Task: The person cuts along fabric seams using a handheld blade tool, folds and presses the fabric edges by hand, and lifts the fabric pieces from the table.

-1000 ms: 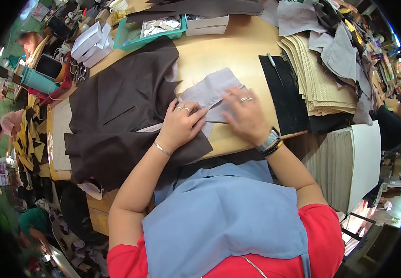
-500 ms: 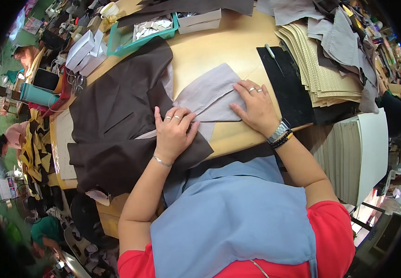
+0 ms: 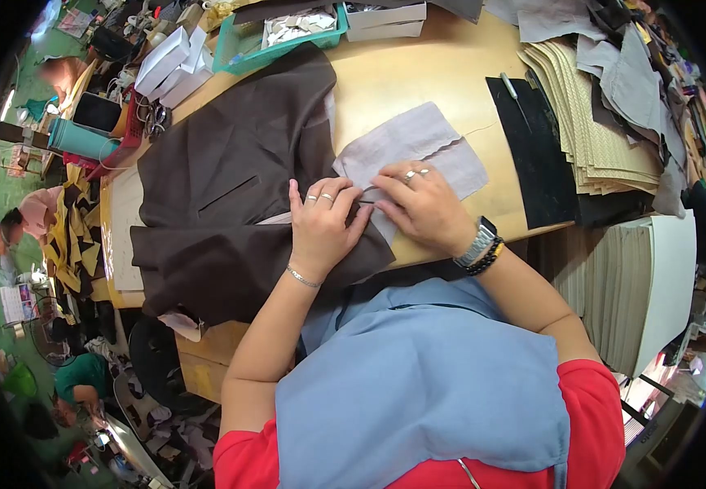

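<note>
A large sheet of dark brown material (image 3: pixel 239 155) with a narrow slit is spread over the left half of the table. A pale grey cloth piece (image 3: pixel 402 138) with a crease or seam across it lies at its right edge. My left hand (image 3: pixel 324 228) rests on the brown material, thumb and fingertips pinched at the edge where the two pieces meet. Right beside those fingertips, my right hand (image 3: pixel 426 210) is closed, its thumb and forefinger pinching the near edge of the grey cloth. The fingers partly hide the pinched spot.
To the right, an awl-like tool (image 3: pixel 514 94) lies on a black sheet (image 3: pixel 532 171), beside stacked cream textured sheets (image 3: pixel 597 138). A green tray (image 3: pixel 235 53) and white boxes (image 3: pixel 385 22) stand at the back. Co-workers are visible at far left.
My right hand has moved left, from lying spread on the grey cloth to pinching beside my left fingertips. My left hand stays at the seam, its fingers drawn together. The camera view has shifted slightly.
</note>
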`<state>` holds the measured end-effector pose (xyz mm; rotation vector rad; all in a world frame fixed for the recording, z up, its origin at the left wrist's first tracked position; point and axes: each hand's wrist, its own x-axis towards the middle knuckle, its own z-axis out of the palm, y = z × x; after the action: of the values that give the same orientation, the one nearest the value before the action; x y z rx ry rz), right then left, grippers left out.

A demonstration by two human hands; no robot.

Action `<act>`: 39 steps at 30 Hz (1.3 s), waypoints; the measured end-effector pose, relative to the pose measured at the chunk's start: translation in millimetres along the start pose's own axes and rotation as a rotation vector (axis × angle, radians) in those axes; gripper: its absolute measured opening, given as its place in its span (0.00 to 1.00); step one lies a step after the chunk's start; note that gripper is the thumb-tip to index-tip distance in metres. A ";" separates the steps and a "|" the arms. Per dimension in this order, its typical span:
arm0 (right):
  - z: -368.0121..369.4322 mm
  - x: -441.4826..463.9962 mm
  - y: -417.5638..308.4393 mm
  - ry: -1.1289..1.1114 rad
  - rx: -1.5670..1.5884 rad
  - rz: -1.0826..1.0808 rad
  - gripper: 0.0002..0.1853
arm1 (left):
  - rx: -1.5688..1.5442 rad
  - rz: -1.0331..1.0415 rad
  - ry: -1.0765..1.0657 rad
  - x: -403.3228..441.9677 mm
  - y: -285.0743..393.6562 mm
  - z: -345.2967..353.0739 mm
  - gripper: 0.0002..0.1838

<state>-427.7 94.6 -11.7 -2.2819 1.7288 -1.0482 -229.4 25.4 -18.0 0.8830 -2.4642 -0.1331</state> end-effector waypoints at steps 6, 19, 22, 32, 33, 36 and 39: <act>11.3 12.0 6.4 -0.052 0.127 0.018 0.10 | -0.105 -0.094 0.011 -0.9 -1.6 1.6 0.20; 2.3 22.5 30.0 -0.156 -0.072 -0.145 0.05 | -0.080 -0.167 -0.115 8.4 -11.0 -14.5 0.21; -1.3 24.6 36.4 -0.141 -0.199 -0.178 0.07 | -0.084 -0.138 -0.062 34.0 -19.9 -15.8 0.22; 3.9 36.0 33.1 -0.183 -0.063 -0.073 0.06 | -0.065 -0.011 -0.334 95.3 -39.2 10.8 0.14; 6.0 35.6 36.1 -0.183 -0.058 -0.079 0.06 | -0.093 -0.047 -0.297 92.3 -39.9 14.6 0.13; 10.2 36.6 41.3 -0.200 -0.082 -0.125 0.06 | -0.137 -0.146 -0.176 79.7 -45.4 26.8 0.11; 8.9 31.3 41.7 -0.232 -0.134 -0.179 0.07 | -0.109 -0.201 -0.092 72.1 -43.8 30.2 0.11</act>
<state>-452.8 49.5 -23.2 -2.5621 1.5719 -0.6749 -267.0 -55.7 -23.8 1.0976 -2.4206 -0.3824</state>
